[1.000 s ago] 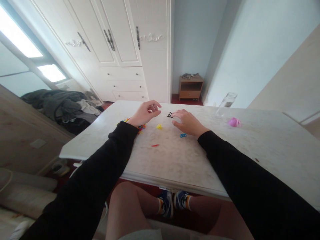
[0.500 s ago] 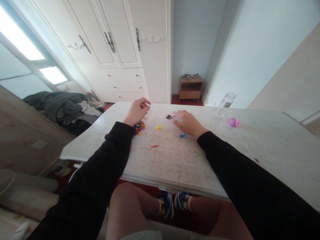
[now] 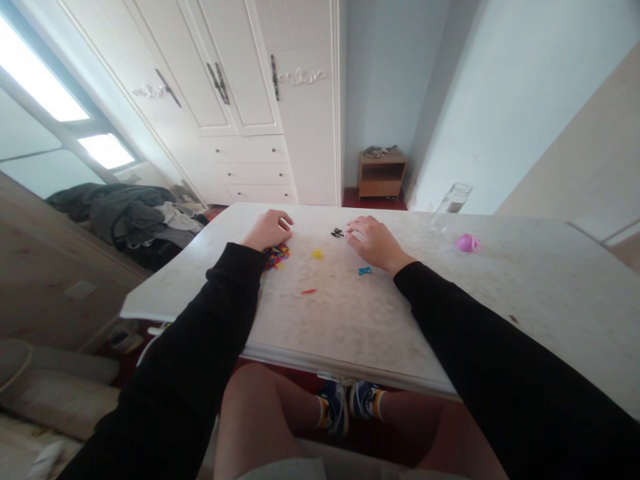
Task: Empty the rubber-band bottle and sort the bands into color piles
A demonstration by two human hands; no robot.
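My left hand [image 3: 271, 229] rests low at the far side of a heap of small multicoloured pieces [image 3: 277, 257], fingers loosely curled with a gap between them. I see nothing held in it. Opposite it, my right hand [image 3: 373, 241] is drawn closed, its fingertips right beside a small group of black pieces [image 3: 337, 233]. Whether a piece is between those fingertips is too small to tell. A little yellow cluster [image 3: 317, 254] lies between my hands. Closer to me are blue pieces [image 3: 365, 271] and a thin red-orange piece [image 3: 309, 291].
On the right of the white marbled table [image 3: 345, 327] stand a clear glass bottle or jar [image 3: 453, 203] and a pink rounded object [image 3: 467, 243]. Beyond the table are a white wardrobe [image 3: 313, 147] and a small wooden cabinet [image 3: 383, 177]. Dark clothes [image 3: 125, 213] are piled at left.
My left hand has come down and slightly left, beside the heap, covering a small orange piece seen before. My right hand's fingers have drawn in closer together by the black pieces.
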